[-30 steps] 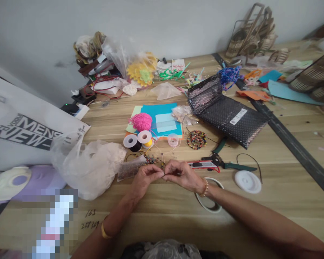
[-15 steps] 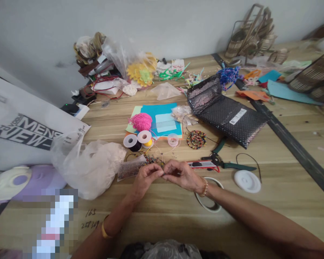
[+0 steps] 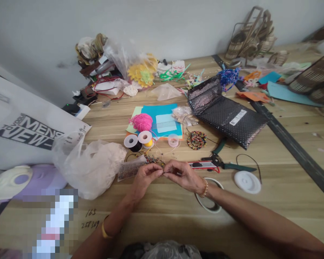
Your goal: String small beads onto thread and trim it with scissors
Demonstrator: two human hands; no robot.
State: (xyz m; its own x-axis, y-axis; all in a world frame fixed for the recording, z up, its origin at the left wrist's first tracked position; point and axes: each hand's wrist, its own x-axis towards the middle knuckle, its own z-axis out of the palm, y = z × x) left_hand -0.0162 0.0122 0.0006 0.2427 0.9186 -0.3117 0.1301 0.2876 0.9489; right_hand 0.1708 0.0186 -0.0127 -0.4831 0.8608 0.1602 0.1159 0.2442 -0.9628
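Observation:
My left hand (image 3: 147, 177) and my right hand (image 3: 183, 175) meet fingertip to fingertip above the table, each in a pinch. Something small and dark lies between the fingertips, too tiny to make out. Just beyond my fingers are loose multicoloured beads (image 3: 151, 158) and thin thread, partly hidden by my left hand. A clear bag of small beads (image 3: 131, 168) lies beside my left hand. Near my right hand are a red and white utility knife (image 3: 203, 164) and a white ring-shaped roll (image 3: 210, 208), the roll partly under my wrist.
Behind my hands stand a black thread spool (image 3: 133, 143), a yellow thread spool (image 3: 145, 138), pink yarn (image 3: 142, 122) and a coiled bead string (image 3: 196, 140). Green-handled pruning shears (image 3: 217, 158), a white lid (image 3: 247, 181) and a black bubble mailer (image 3: 229, 118) lie rightward; a plastic bag (image 3: 93, 172) lies left.
Both hands stay pinched together at almost the same spot, with only slight finger movement. The view has shifted a little; nothing else has visibly moved.

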